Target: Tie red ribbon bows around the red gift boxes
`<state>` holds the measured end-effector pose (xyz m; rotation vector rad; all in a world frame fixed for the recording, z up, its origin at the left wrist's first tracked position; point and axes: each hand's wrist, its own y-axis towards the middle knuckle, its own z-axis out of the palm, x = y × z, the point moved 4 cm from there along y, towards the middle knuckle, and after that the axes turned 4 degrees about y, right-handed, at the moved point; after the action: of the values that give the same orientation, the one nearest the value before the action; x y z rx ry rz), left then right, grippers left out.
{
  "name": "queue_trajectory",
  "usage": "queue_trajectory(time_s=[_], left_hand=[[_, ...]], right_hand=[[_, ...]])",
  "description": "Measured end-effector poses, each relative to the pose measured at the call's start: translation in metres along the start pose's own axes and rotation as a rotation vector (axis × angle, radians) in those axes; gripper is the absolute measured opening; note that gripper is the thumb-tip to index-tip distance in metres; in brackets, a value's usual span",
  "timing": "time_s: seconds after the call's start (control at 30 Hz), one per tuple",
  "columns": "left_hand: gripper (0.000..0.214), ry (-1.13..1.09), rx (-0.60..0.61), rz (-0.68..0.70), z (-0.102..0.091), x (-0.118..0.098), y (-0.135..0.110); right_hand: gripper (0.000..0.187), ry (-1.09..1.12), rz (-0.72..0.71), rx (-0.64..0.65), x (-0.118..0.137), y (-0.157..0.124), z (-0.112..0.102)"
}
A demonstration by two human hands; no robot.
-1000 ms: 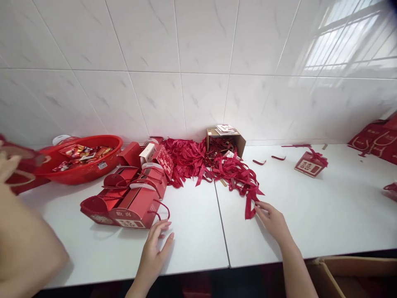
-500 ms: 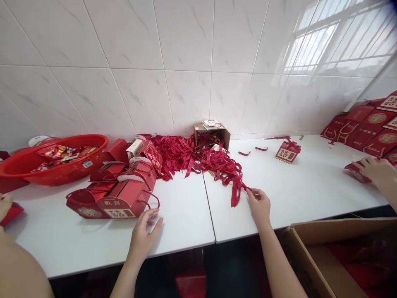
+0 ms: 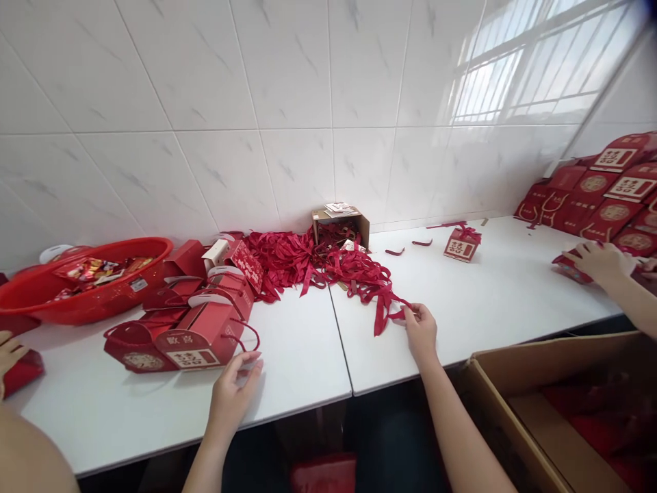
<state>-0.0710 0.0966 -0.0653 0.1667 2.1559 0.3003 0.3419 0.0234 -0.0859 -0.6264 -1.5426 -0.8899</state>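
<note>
My left hand (image 3: 233, 394) rests on the white table (image 3: 308, 356), fingers stretched out, fingertips just in front of a row of red gift boxes (image 3: 192, 322) with cord handles. My right hand (image 3: 421, 329) pinches the end of a red ribbon (image 3: 386, 313) that trails from a big heap of red ribbons (image 3: 318, 260) against the tiled wall.
A red basin of sweets (image 3: 76, 277) stands far left. A small cardboard box (image 3: 341, 222) sits behind the ribbons, one tied gift box (image 3: 460, 245) further right. Other people's hands show at left (image 3: 10, 349) and right (image 3: 598, 261). Stacked red boxes (image 3: 606, 198) far right; open carton (image 3: 564, 411) below.
The view has swung to the right and down. My right hand has closed on the ribbon end and drawn it toward the table's edge. My left hand stays by the boxes.
</note>
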Motion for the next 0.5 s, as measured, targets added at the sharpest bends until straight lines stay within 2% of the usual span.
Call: queue_trajectory(time_s=[0.33,0.5], left_hand=[[0.041,-0.121,-0.016,-0.057,-0.002,-0.012,-0.003],[0.045,-0.222,-0.037,-0.076,-0.002,-0.017,-0.005]], right_hand=[[0.028,-0.102,-0.124,0.103,0.0,0.007,0.009],[0.035,-0.103,-0.146,0.107,0.0,0.006,0.006]])
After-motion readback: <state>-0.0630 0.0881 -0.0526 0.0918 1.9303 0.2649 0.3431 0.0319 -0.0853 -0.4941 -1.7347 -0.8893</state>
